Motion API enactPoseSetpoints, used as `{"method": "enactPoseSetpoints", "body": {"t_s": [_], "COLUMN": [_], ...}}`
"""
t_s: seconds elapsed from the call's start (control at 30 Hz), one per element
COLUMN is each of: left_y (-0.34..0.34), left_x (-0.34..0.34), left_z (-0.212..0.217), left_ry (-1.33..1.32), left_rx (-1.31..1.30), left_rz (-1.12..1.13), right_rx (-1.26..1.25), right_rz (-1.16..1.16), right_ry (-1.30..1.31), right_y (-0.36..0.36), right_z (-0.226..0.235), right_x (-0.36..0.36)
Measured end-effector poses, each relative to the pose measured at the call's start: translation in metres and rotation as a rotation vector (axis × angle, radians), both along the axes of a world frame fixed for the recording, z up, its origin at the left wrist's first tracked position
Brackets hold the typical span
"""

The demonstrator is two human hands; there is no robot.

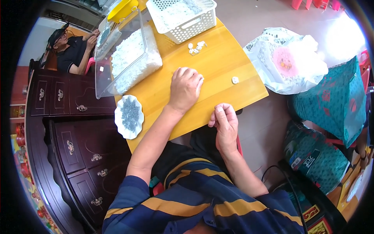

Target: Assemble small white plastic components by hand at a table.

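Note:
My left hand [184, 90] is over the yellow wooden table [218, 50], its fingers curled in. A bit of white shows at its right edge, too small to make out. At the table's near edge my right hand [226, 124] pinches thumb and fingers together, and whatever they hold is hidden. One small white plastic piece [235, 80] lies alone above my right hand. Beyond my left hand sits a loose group of small white pieces [198, 47]. A white scalloped dish [117, 116] of small grey metal parts stands left of my left forearm.
A clear plastic bin [146, 64] of white pieces stands at the table's left, a white perforated basket [194, 29] at its far side. A dark wooden cabinet [93, 136] flanks the left. Right are a white plastic bag [265, 50] and teal sacks [331, 101]. Another person [72, 50] sits far left.

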State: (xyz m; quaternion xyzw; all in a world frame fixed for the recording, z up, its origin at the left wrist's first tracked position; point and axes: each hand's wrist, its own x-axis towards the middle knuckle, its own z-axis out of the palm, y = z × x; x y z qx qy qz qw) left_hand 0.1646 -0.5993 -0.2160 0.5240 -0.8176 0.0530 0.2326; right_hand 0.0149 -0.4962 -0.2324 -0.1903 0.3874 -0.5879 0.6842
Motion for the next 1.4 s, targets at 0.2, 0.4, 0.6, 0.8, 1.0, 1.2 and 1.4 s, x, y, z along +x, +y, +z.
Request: {"method": "enactPoseSetpoints", "body": {"t_s": [0.2,0.4,0.6,0.8,1.0,1.2,1.4], "left_y": [-0.007,0.032,0.058,0.044,0.013,0.011,0.034], "left_x": [-0.006,-0.027,-0.03,-0.026,-0.028,-0.01,0.018], "left_z": [-0.003,0.025,0.033,0.041,0.034,0.028,0.025], "left_ry": [-0.122,0.113,0.196,0.384,0.347,0.345,0.335], "left_rx": [-0.048,0.077,0.072,0.265,0.328,0.264,0.331], "left_rz": [-0.094,-0.202,-0.289,-0.286,-0.28,-0.109,0.06], "right_rx": [-0.01,0.045,0.036,0.054,0.053,0.129,0.134], "right_rz": [0.027,0.0,-0.015,-0.039,0.026,-0.041,-0.056], "right_ry": [-0.005,-0.094,-0.173,-0.123,-0.127,-0.174,-0.175], "right_y": [0.0,-0.004,-0.001,-0.006,-0.007,-0.008,-0.007], "right_z": [0.0,0.005,-0.015,-0.008,-0.006,-0.001,-0.001], "right_x": [0.002,-0.002,0.0,-0.008,-0.004,-0.004,-0.007]}}
